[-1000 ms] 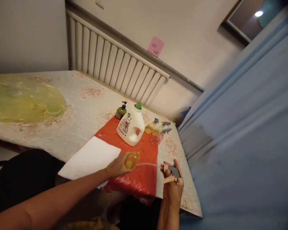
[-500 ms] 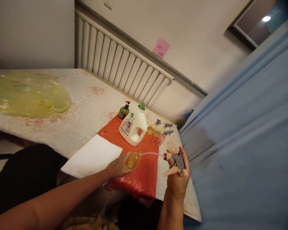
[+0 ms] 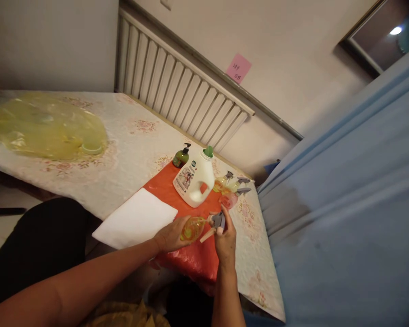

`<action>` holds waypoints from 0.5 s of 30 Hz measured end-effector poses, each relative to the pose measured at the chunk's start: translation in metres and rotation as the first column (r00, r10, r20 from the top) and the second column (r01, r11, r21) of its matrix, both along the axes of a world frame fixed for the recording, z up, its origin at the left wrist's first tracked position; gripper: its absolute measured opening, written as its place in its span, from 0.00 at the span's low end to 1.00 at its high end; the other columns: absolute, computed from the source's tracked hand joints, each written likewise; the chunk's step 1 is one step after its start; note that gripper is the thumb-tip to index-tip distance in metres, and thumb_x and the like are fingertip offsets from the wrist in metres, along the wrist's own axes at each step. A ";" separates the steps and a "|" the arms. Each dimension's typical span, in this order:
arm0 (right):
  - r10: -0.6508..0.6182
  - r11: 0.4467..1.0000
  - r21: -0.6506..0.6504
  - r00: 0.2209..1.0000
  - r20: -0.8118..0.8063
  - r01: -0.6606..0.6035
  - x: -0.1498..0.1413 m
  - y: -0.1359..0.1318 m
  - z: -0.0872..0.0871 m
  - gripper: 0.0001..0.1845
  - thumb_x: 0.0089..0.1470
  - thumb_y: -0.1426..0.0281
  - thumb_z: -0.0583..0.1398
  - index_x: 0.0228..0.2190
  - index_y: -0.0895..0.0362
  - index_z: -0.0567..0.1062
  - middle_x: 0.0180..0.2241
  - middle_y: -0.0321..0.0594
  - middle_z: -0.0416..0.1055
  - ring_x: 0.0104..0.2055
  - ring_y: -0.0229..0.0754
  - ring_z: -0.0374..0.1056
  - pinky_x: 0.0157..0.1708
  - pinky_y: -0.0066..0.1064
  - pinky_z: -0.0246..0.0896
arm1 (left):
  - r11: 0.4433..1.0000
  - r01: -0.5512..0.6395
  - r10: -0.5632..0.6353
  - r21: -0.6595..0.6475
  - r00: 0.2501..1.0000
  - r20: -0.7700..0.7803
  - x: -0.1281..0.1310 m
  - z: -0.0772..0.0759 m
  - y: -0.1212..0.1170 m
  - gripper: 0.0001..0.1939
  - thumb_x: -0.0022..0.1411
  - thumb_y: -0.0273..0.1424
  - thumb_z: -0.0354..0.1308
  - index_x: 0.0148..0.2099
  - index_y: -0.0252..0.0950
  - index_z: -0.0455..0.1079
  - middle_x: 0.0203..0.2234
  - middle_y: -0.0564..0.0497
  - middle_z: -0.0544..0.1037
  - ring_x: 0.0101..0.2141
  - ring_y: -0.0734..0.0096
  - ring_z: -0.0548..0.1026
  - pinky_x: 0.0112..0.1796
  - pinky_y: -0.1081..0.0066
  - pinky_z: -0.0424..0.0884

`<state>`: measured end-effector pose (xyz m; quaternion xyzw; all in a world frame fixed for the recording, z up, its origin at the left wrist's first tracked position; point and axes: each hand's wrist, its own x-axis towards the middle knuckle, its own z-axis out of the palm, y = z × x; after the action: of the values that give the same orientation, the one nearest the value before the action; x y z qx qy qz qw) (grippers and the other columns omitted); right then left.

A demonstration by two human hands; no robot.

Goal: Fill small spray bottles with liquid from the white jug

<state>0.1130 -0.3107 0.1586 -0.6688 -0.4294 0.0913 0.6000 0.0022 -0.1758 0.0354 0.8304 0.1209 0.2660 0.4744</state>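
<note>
A bench (image 3: 122, 136) spread with a pale, flowered cloth. At its far left lies a crumpled, translucent yellow plastic bag (image 3: 47, 129). Behind the bench's back edge, a ribbed, cream-coloured radiator (image 3: 177, 77) runs along a pale wall (image 3: 276, 54). Above it is a pink paper note (image 3: 239, 68) with handwriting. On the right hangs a long blue curtain (image 3: 344, 204); at upper right, a dark-framed panel (image 3: 375, 38) shows a bright round spot.

Pink note (image 3: 238, 69) on wall (image 3: 279, 50) carries two short handwritten lines, too small to read surely; printed label (image 3: 186, 178) on white jug (image 3: 205, 171), under round green emblem (image 3: 194, 164), illegible.
</note>
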 end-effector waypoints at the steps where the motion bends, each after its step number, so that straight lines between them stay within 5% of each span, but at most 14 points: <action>1: 0.010 1.000 -0.021 1.000 0.001 -0.010 0.001 0.002 -0.005 0.41 0.53 0.50 0.60 0.61 0.59 0.63 0.44 0.49 0.76 0.42 0.49 0.74 0.45 0.41 0.69 | 1.000 0.009 -0.009 0.019 1.000 0.009 0.001 -0.002 0.000 0.38 0.52 0.42 0.67 0.63 0.42 0.59 0.54 0.45 0.72 0.54 0.50 0.71 0.56 0.53 0.68; 7: 0.041 0.996 -0.084 0.998 0.036 -0.038 0.004 0.012 -0.021 0.44 0.53 0.46 0.59 0.61 0.61 0.63 0.42 0.49 0.76 0.42 0.49 0.74 0.46 0.40 0.68 | 0.994 -0.019 0.018 0.106 1.000 0.017 0.004 -0.014 0.001 0.39 0.54 0.41 0.66 0.64 0.41 0.55 0.55 0.44 0.71 0.54 0.51 0.71 0.55 0.53 0.68; 15: 0.096 0.991 -0.096 0.994 0.054 -0.090 0.002 0.016 -0.017 0.46 0.53 0.42 0.57 0.63 0.60 0.61 0.41 0.48 0.76 0.41 0.49 0.73 0.43 0.39 0.68 | 0.993 0.012 -0.012 0.122 1.000 0.003 0.001 -0.010 0.002 0.41 0.52 0.37 0.66 0.65 0.40 0.53 0.57 0.42 0.69 0.55 0.51 0.70 0.56 0.53 0.66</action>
<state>0.1147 -0.2948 0.1420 -0.6777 -0.4727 0.1195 0.5505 0.0028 -0.1733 0.0257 0.8580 0.0986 0.2713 0.4248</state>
